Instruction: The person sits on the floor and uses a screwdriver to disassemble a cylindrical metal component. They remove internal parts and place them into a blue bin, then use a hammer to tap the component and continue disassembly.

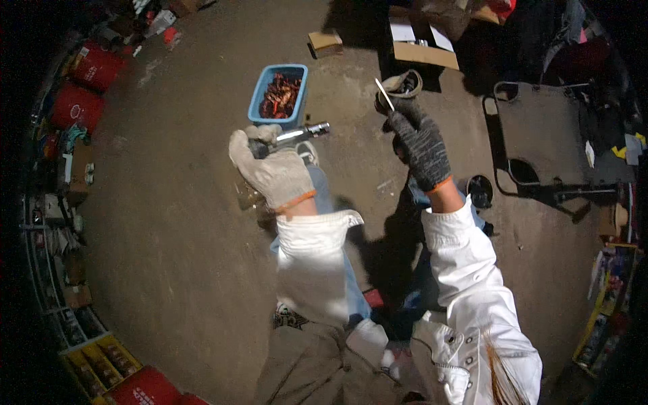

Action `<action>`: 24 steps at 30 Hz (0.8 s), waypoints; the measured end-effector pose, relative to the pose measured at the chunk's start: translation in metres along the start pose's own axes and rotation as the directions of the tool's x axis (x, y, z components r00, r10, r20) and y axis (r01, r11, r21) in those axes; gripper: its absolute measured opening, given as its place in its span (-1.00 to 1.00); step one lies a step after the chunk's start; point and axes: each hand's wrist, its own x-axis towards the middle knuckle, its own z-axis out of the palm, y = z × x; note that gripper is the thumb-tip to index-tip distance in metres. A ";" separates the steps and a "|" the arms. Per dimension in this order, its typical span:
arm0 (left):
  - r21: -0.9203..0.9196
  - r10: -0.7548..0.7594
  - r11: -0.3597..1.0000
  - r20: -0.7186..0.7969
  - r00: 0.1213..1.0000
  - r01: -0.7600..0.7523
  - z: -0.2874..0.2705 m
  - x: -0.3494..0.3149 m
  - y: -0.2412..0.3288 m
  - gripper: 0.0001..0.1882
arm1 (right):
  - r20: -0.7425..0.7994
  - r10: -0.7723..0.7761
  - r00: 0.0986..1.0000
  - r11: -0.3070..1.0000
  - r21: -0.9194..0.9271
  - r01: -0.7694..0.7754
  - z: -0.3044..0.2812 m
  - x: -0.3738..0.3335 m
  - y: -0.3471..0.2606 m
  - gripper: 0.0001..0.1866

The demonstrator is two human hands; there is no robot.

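Note:
My left hand (278,174), in a beige knit glove with an orange cuff, is closed around a shiny metal cylinder (304,133). The cylinder's bright end points right; its other end is hidden in the glove. My right hand (424,147) wears a dark grey glove and is pinching a thin, pale, straight rod (384,94) that slants up to the left. The two hands are apart. Just beyond my left hand stands a blue plastic basin (254,101) with many reddish-brown small pieces (280,94) in it; their kind cannot be made out.
Beyond my right hand sits a round container (413,81) with dark contents. Farther back are an open cardboard box (426,55) and a small carton (325,43). A metal-framed folding seat (540,135) is at right. Red drums (76,106) and loaded shelves line the left.

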 end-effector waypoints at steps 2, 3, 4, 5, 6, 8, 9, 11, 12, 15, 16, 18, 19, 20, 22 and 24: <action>-0.241 -0.160 0.959 -0.036 0.986 0.147 0.002 0.005 0.003 -0.81 | -0.012 0.023 1.000 1.000 -0.009 -0.023 -0.004 0.001 -0.003 -0.75; -0.346 -0.213 0.915 0.016 0.977 0.205 0.002 0.008 0.005 -0.82 | -0.005 0.047 0.999 0.999 0.004 -0.047 -0.005 0.001 -0.004 -0.74; -0.235 -0.168 0.955 0.066 0.984 0.179 0.003 0.009 0.006 -0.82 | 0.029 0.012 1.000 0.999 0.045 -0.014 -0.004 0.002 -0.005 -0.74; -0.123 -0.124 0.983 0.123 0.985 0.139 0.002 0.010 0.006 -0.81 | 0.028 0.059 0.998 0.998 0.012 -0.060 -0.002 0.002 -0.006 -0.72; -0.023 -0.074 0.997 0.185 0.980 0.080 0.002 0.010 0.005 -0.80 | 0.051 0.046 0.998 0.999 0.006 -0.046 -0.001 0.002 -0.006 -0.70; 0.236 -0.004 0.971 0.153 0.988 -0.033 -0.001 0.008 0.002 -0.84 | 0.056 0.051 0.997 0.999 0.007 -0.052 0.002 0.001 -0.006 -0.67; 0.225 -0.005 0.974 0.172 0.985 -0.034 -0.003 0.007 0.000 -0.86 | 0.054 0.045 0.997 0.999 -0.012 -0.045 0.003 0.001 -0.007 -0.68; -0.077 -0.287 0.949 0.188 0.939 0.306 -0.006 0.010 0.000 -0.87 | 0.055 0.038 0.998 0.998 -0.048 -0.036 0.005 0.000 -0.007 -0.69; -0.208 -0.411 0.864 0.233 0.881 0.458 -0.008 0.012 0.001 -0.88 | 0.069 0.079 0.994 0.997 -0.008 -0.078 0.006 -0.001 -0.008 -0.71; -0.403 -0.645 0.664 0.117 0.755 0.630 -0.007 0.014 -0.004 -0.74 | 0.147 0.097 0.984 0.994 -0.060 -0.089 0.006 -0.005 -0.012 -0.68; -0.394 -0.640 0.661 0.148 0.754 0.639 -0.007 0.014 -0.006 -0.71 | 0.153 0.056 0.987 0.993 -0.115 -0.038 0.006 -0.006 -0.014 -0.67; -0.362 -0.637 0.685 0.123 0.761 0.632 -0.005 0.011 -0.014 -0.63 | 0.167 -0.015 0.986 0.970 -0.236 0.055 0.007 -0.008 -0.016 -0.66; -0.385 -0.657 0.676 0.071 0.750 0.628 -0.004 0.010 -0.017 -0.62 | 0.161 0.019 0.987 0.981 -0.191 0.012 0.008 -0.009 -0.017 -0.66; -0.397 -0.659 0.669 0.075 0.748 0.629 -0.005 0.009 -0.019 -0.62 | 0.154 0.058 0.986 0.987 -0.157 -0.034 0.009 -0.008 -0.018 -0.65; -0.404 -0.654 0.668 0.082 0.752 0.625 -0.006 0.010 -0.023 -0.57 | 0.152 0.105 0.983 0.988 -0.128 -0.086 0.011 -0.009 -0.018 -0.64; -0.460 -0.700 0.613 0.061 0.711 0.643 -0.009 0.012 -0.026 -0.56 | 0.158 0.119 0.980 0.985 -0.140 -0.097 0.012 -0.008 -0.015 -0.65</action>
